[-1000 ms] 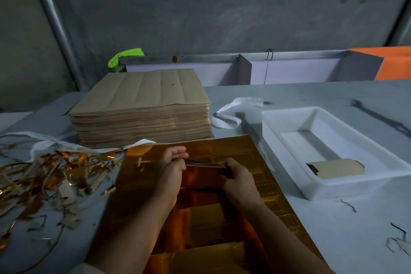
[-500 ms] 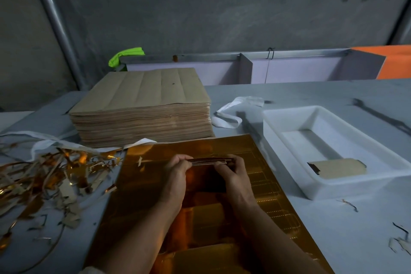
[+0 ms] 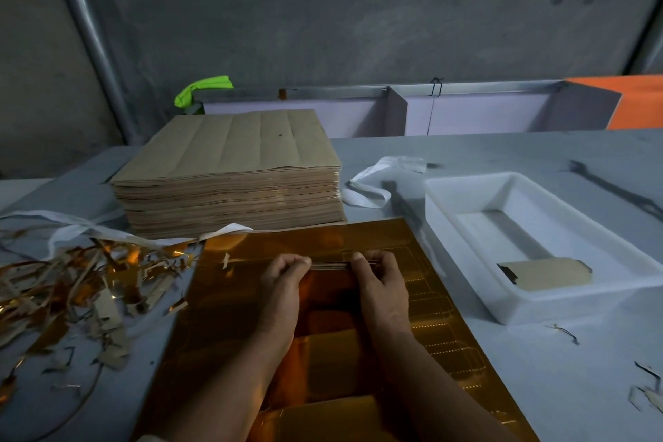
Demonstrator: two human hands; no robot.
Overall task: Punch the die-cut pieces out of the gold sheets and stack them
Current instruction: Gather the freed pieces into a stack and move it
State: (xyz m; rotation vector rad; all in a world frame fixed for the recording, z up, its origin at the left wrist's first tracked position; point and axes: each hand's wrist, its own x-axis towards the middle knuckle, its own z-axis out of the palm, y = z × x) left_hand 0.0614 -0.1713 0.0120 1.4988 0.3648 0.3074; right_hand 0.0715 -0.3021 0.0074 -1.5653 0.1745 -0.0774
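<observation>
A shiny gold die-cut sheet (image 3: 441, 301) lies flat on the table in front of me. Above it I hold a thin bundle of punched gold pieces (image 3: 332, 265) edge-on and level. My left hand (image 3: 281, 292) pinches its left end, and my right hand (image 3: 382, 289) pinches its right end. Both forearms cover the middle of the sheet. One punched piece (image 3: 545, 274), brown side up, lies in the white tray (image 3: 462, 226) to the right.
A thick stack of brown-backed sheets (image 3: 229, 172) stands behind the gold sheet. Gold and brown offcut strips (image 3: 64, 283) are heaped at the left. White straps (image 3: 373, 183) lie near the stack. A few scraps (image 3: 645, 395) lie at the right edge.
Both hands have turned the bundle of pieces from tilted to level and edge-on, squaring it between the fingertips slightly farther from me. The sheet and tray have not moved.
</observation>
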